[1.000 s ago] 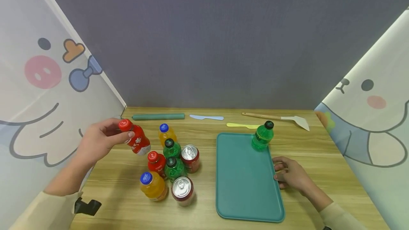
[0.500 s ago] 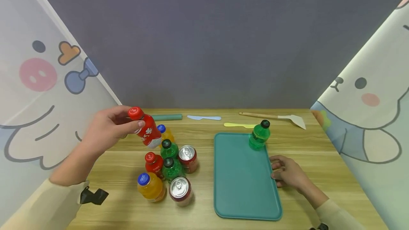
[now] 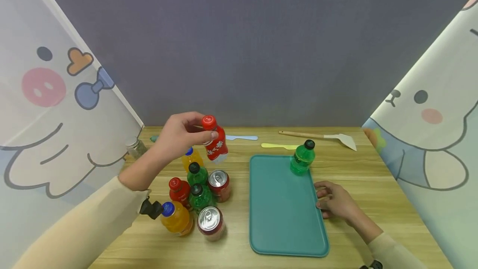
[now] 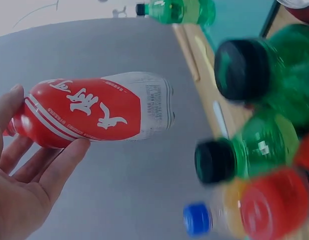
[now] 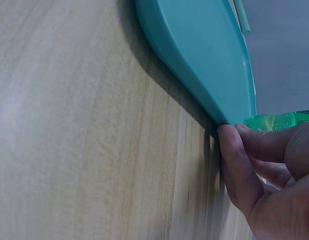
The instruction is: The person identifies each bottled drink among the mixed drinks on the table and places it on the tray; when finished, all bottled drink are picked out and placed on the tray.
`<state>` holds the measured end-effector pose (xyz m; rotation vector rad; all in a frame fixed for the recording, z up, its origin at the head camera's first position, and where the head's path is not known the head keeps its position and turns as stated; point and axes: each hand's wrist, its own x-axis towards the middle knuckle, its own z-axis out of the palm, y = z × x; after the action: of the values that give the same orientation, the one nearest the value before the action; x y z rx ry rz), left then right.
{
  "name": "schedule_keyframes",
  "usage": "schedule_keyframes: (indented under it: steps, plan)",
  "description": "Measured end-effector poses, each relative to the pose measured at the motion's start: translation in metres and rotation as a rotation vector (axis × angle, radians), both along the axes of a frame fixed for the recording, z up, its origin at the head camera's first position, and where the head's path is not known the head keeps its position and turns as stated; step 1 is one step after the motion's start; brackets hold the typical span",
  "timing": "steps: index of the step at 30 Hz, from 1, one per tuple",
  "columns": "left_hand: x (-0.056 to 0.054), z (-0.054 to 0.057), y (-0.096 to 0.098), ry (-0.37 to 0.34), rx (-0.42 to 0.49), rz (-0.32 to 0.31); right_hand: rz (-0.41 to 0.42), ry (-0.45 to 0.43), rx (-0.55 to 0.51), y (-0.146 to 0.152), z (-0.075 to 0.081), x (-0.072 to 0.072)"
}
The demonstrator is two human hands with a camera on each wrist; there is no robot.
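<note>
My left hand (image 3: 183,134) grips a red bottle (image 3: 215,142) by its upper part and holds it upright, raised behind the cans. In the left wrist view the bottle (image 4: 94,110) shows white lettering and a clear base, with thumb and fingers around its neck end. My right hand (image 3: 336,202) pinches the right rim of a teal tray (image 3: 287,215); the right wrist view shows thumb and finger at the tray's edge (image 5: 194,80). One green bottle (image 3: 303,157) with a black cap stands in the tray's far right corner.
Left of the tray stand two green bottles (image 3: 201,196), another red bottle (image 3: 179,190), two orange-drink bottles (image 3: 177,219) and two cans (image 3: 210,222). Along the back lie a spatula (image 3: 317,135), a yellow knife (image 3: 278,146) and a blue knife (image 3: 242,137). A small jar (image 3: 136,147) is behind the left forearm.
My left hand has carried the red bottle rightward and slightly up, from left of the bottle group to behind the cans. The right hand stays on the tray rim.
</note>
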<state>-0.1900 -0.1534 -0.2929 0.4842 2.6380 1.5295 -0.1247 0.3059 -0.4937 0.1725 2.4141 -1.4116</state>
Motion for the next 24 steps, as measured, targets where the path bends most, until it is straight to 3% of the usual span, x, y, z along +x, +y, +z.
schedule_keyframes:
  steps: [9, 24]
  plan:
    - [-0.021, -0.017, 0.054, -0.051, 0.067, -0.035, 0.007, 0.003, 0.004, 0.000, 0.001, -0.001]
    - [-0.047, -0.064, 0.132, -0.103, 0.029, -0.009, -0.002, -0.014, 0.020, -0.002, 0.003, -0.001]
